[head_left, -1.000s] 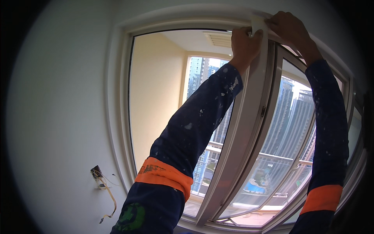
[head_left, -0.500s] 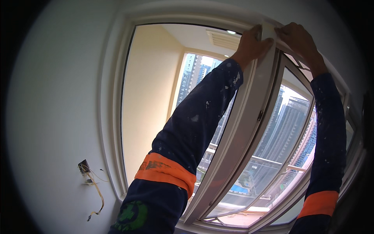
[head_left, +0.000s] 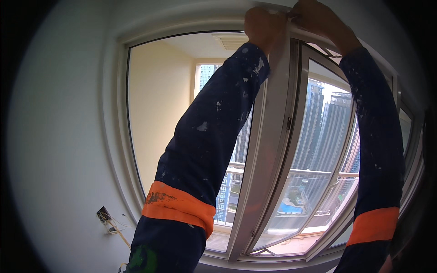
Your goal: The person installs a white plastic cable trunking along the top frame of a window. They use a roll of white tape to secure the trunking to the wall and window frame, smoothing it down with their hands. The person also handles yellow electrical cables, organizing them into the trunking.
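Observation:
Both arms, in dark blue paint-flecked sleeves with orange bands, reach up to the top of the wide window mullion (head_left: 269, 118). My left hand (head_left: 263, 27) is closed against the mullion's top end, its fingers mostly hidden. Just right of it, my right hand (head_left: 321, 20) is closed, its fingertips pinched together close to the left hand. Whatever lies between the fingers is too small and shadowed to make out. Above them runs the upper window frame (head_left: 200, 26). Right of the mullion, a casement sash (head_left: 350, 107) stands swung outward.
A fixed glass pane (head_left: 159, 104) fills the left side of the window. On the pale wall (head_left: 59, 118), wires hang from an open electrical box (head_left: 104, 214). Outside are a balcony railing (head_left: 312, 173), tall buildings (head_left: 334, 123) and a blue pool (head_left: 291, 207).
The view has shifted, with the window now further left. My hands have drawn closer together at the mullion's top, and my left hand has changed from spread fingers to a closed grip.

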Action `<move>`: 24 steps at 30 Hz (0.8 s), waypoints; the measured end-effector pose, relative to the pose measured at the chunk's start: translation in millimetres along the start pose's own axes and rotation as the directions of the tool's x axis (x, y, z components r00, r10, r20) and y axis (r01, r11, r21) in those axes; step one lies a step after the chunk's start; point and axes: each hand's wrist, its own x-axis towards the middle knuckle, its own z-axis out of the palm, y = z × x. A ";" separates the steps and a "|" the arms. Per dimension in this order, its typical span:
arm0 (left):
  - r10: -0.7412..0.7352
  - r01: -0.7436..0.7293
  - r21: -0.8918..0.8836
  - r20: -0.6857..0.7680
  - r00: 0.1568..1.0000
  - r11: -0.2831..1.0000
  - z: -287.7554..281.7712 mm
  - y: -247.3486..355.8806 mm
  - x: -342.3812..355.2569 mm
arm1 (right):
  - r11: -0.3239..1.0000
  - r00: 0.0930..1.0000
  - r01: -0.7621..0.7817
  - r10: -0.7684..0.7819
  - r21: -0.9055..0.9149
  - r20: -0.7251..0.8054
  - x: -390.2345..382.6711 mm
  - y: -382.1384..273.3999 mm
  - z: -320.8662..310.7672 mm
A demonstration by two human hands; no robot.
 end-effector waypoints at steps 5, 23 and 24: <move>-0.062 0.065 0.023 -0.123 0.990 0.998 12.9 6.1 -10.8 | 0.989 0.997 0.005 0.006 0.145 -0.075 -13.0 0.0 -10.7; -0.075 0.075 0.025 0.012 0.997 0.997 4.1 24.6 -7.4 | 0.670 0.952 0.201 0.037 0.715 -0.303 -47.7 42.5 -26.5; -0.088 0.088 0.024 0.015 0.996 0.996 3.6 26.1 -8.2 | 0.671 0.953 0.204 0.031 0.713 -0.302 -47.5 41.9 -28.6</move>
